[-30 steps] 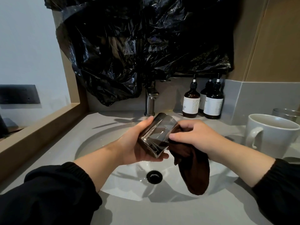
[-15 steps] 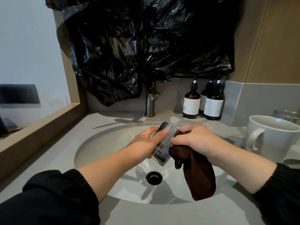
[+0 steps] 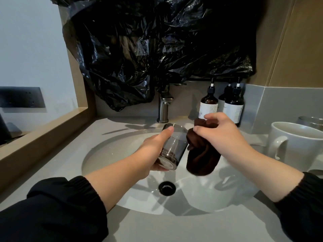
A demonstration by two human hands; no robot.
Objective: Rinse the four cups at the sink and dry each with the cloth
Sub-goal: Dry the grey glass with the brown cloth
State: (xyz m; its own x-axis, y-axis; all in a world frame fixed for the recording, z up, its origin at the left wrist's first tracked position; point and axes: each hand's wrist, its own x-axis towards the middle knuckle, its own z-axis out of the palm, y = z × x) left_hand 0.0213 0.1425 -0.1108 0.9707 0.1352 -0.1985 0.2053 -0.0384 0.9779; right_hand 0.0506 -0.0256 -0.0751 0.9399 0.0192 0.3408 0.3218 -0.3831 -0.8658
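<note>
I see my left hand (image 3: 153,147) wrapped around a smoky glass cup (image 3: 172,147), tilted over the sink (image 3: 108,152), thumb along its side; the fingers behind it are hidden. My right hand (image 3: 225,137) is closed on a bunched dark brown cloth (image 3: 202,159), which hangs just beside the cup; I cannot tell whether they touch. On the surface (image 3: 157,226) at right stands a white mug (image 3: 297,145), cut off by the frame edge, with another glass (image 3: 312,121) partly hidden behind it. Black plastic sheeting (image 3: 157,49) covers the tap's (image 3: 164,109) top.
</note>
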